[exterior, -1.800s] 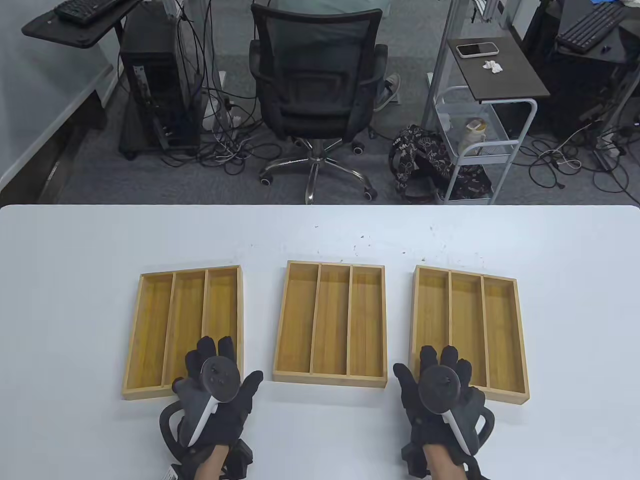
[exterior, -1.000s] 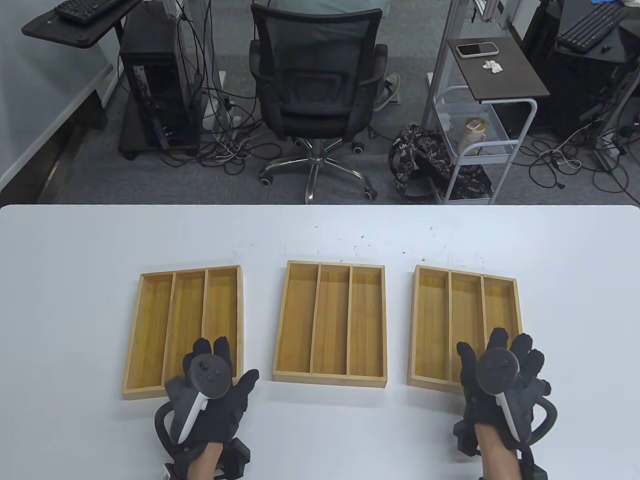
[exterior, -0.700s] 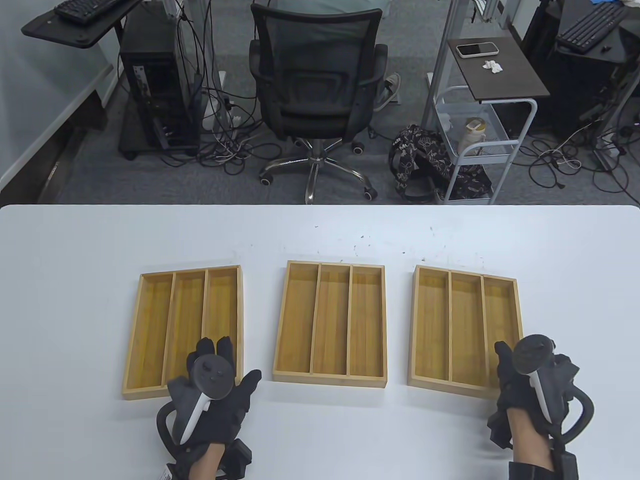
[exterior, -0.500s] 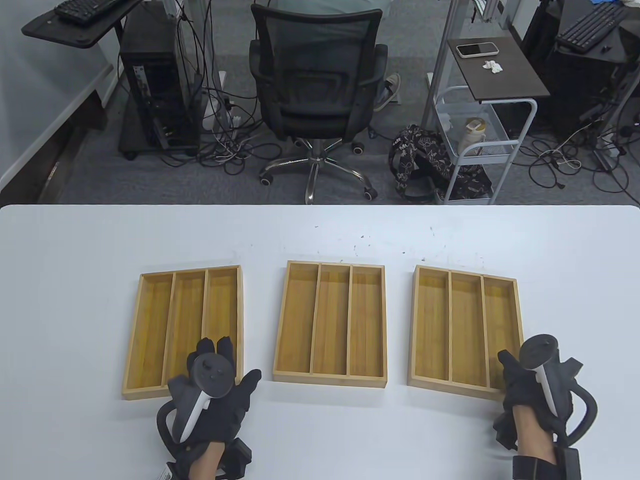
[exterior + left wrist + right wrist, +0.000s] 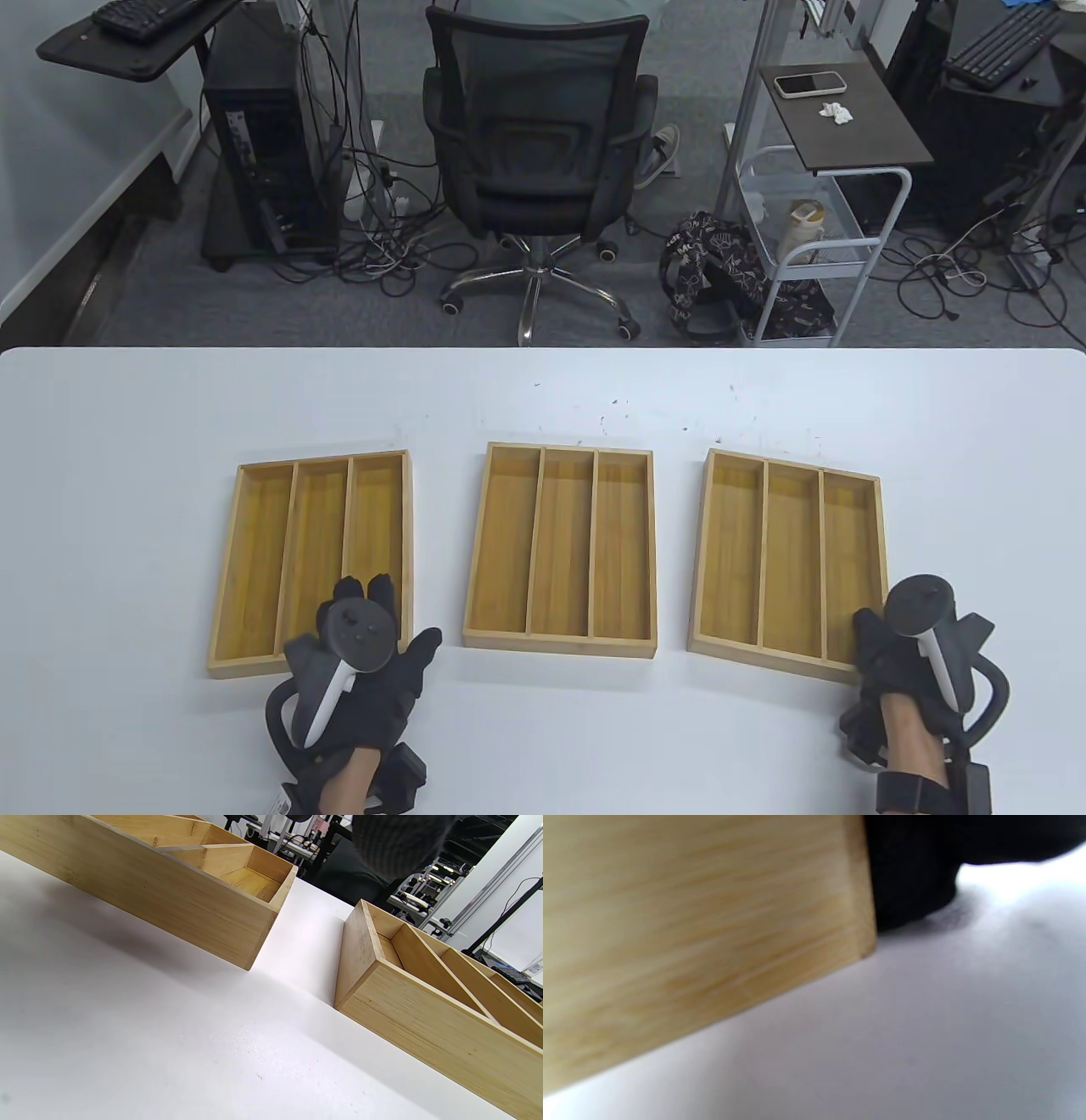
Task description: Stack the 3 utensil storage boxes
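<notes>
Three three-compartment bamboo boxes lie side by side on the white table: left box [image 5: 288, 552], middle box [image 5: 562, 548] and right box [image 5: 785, 556]. My left hand [image 5: 382, 620] hovers open with spread fingers over the left box's near right corner. The left wrist view shows that corner [image 5: 237, 938] and the middle box [image 5: 424, 1005]. My right hand [image 5: 887, 632] grips the right box's near right corner, thumb over the rim. In the right wrist view a gloved finger [image 5: 908, 870] lies against that box's outer side wall [image 5: 704, 925].
The white table [image 5: 543, 399] reaches beyond the boxes on all sides. An office chair [image 5: 534, 144], a wire cart [image 5: 814, 246] and computer gear stand on the floor behind its far edge.
My right hand moved from the right box's near left part to its near right corner and took hold. The right box has turned slightly. The left hand has barely moved.
</notes>
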`<state>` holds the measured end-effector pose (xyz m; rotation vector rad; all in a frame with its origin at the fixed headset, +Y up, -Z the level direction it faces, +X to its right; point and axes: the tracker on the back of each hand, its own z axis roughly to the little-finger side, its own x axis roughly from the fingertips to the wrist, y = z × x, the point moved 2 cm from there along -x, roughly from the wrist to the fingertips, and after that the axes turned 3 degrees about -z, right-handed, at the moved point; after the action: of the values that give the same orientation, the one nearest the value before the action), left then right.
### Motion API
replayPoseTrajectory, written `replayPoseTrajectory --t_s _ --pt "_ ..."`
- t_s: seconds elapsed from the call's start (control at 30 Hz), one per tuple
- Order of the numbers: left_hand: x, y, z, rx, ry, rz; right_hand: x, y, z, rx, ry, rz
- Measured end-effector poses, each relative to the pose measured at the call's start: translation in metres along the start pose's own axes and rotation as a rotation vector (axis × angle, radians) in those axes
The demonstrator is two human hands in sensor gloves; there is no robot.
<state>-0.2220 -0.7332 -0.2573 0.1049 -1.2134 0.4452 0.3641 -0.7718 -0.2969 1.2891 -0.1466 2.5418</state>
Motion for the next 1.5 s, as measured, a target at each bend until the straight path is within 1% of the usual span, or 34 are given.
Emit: replayPoseTrajectory --t_s 0.1,0.23,0.37,0.43,0.53,0.63,0.73,0.87,0.93,1.0,1.13,1.17,1.2,1.3,1.37,1.43,1.5 --pt "0.002 0.003 0.0 -0.018 0.003 -0.038 0.005 0.0 -0.002 -0.006 -0.03 0.049" --pt "0.002 0.003 0.0 -0.006 -0.004 -0.032 0.013 -0.005 -0.003 -0.067 -0.037 0.082" --pt "0.003 0.002 -0.003 -0.011 -0.009 -0.028 0.026 -0.022 -0.007 -0.128 -0.057 0.119" --pt "0.006 0.004 -0.006 -0.032 -0.004 -0.047 0.034 -0.031 -0.012 -0.164 -0.085 0.133" --pt "0.015 0.009 -0.013 -0.034 -0.014 -0.1 0.056 -0.05 -0.031 -0.169 -0.147 0.191" --pt "0.025 0.012 -0.019 0.001 -0.047 -0.125 0.078 -0.062 -0.055 -0.169 -0.2 0.226" --pt "0.034 0.014 -0.023 0.059 -0.08 -0.134 0.1 -0.066 -0.078 -0.179 -0.25 0.247" --pt "0.045 0.015 -0.028 0.102 -0.124 -0.143 0.134 -0.061 -0.115 -0.187 -0.334 0.28" --pt "0.049 0.018 -0.029 0.101 -0.12 -0.193 0.151 -0.054 -0.133 -0.167 -0.379 0.314" --pt "0.05 0.019 -0.031 0.102 -0.141 -0.219 0.166 -0.045 -0.149 -0.163 -0.406 0.319" --pt "0.047 0.011 -0.031 0.117 -0.151 -0.154 0.185 -0.026 -0.17 -0.19 -0.445 0.285" --pt "0.046 0.011 -0.03 0.12 -0.14 -0.152 0.19 -0.022 -0.174 -0.178 -0.451 0.304" --pt "0.045 0.01 -0.03 0.109 -0.135 -0.153 0.193 -0.017 -0.176 -0.162 -0.462 0.311" --pt "0.041 0.003 -0.032 0.083 -0.129 -0.119 0.194 0.002 -0.178 -0.193 -0.483 0.262" --pt "0.039 -0.003 -0.036 0.043 -0.121 -0.118 0.195 0.009 -0.179 -0.211 -0.484 0.22" --pt "0.037 -0.007 -0.039 0.004 -0.103 -0.138 0.197 0.011 -0.18 -0.175 -0.488 0.253" --pt "0.036 -0.009 -0.041 -0.007 -0.1 -0.153 0.197 0.013 -0.178 -0.187 -0.487 0.25"
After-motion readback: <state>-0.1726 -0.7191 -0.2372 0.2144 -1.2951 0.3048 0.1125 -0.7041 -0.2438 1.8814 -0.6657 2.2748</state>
